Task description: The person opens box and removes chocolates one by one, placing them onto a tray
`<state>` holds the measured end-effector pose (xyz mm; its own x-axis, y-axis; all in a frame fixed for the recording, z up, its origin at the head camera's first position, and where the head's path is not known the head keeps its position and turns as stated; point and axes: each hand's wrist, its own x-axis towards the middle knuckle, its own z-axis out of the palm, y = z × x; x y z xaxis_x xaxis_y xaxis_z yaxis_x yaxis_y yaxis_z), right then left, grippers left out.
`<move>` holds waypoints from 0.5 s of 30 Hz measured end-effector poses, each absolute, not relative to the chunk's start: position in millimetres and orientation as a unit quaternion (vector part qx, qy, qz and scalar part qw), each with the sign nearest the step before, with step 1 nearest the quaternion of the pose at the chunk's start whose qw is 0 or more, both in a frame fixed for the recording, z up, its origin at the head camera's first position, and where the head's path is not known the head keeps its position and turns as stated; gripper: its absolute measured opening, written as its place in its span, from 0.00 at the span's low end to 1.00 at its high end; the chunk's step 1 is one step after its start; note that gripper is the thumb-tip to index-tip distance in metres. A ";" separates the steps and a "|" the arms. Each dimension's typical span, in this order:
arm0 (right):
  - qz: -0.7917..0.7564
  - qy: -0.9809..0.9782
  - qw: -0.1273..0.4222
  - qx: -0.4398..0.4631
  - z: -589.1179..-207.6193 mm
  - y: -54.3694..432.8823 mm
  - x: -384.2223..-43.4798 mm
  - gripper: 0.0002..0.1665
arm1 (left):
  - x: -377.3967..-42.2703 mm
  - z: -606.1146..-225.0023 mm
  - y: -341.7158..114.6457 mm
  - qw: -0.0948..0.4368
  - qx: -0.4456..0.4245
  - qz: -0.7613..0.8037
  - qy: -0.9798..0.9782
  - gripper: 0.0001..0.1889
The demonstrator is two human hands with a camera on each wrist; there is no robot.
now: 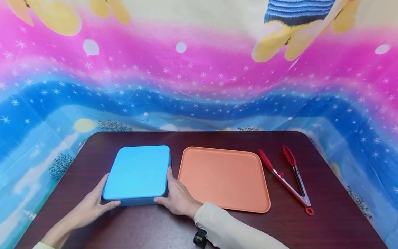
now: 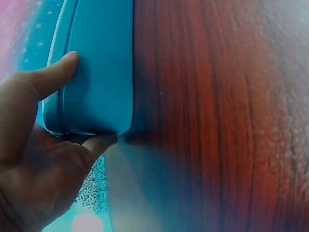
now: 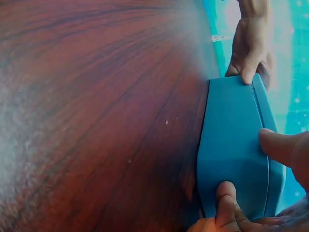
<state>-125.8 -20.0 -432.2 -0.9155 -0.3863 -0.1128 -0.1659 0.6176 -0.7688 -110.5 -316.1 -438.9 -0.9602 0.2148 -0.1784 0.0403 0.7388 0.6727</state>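
A blue lidded box (image 1: 136, 173) lies flat on the left half of the table, a thin seam running below its lid. My left hand (image 1: 93, 202) grips its near left corner, thumb on the front face and fingers along the left side. At the near right corner my right hand (image 1: 177, 197) holds the box, with its thumb on the front and its fingers against the right side. In the right wrist view the box (image 3: 231, 135) shows its front face between both hands. The lid is on, so the inside is hidden.
An orange tray (image 1: 224, 180) lies just right of the box, partly behind the right wrist. Farther right, red-tipped tongs (image 1: 292, 188) lie spread apart. The dark wooden table (image 1: 149, 228) meets a patterned cloth (image 1: 192, 79) at its back and sides.
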 end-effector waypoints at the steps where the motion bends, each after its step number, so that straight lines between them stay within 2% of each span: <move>1: -0.408 0.889 0.135 -0.156 -431.9 -20.0 -125.9 0.65 | -109.9 -438.9 -316.3 0.123 0.073 0.357 0.923 0.60; 15: -0.417 0.885 0.133 -0.159 -433.4 -16.9 -128.4 0.65 | -108.5 -436.5 -318.3 0.103 0.094 0.324 0.936 0.56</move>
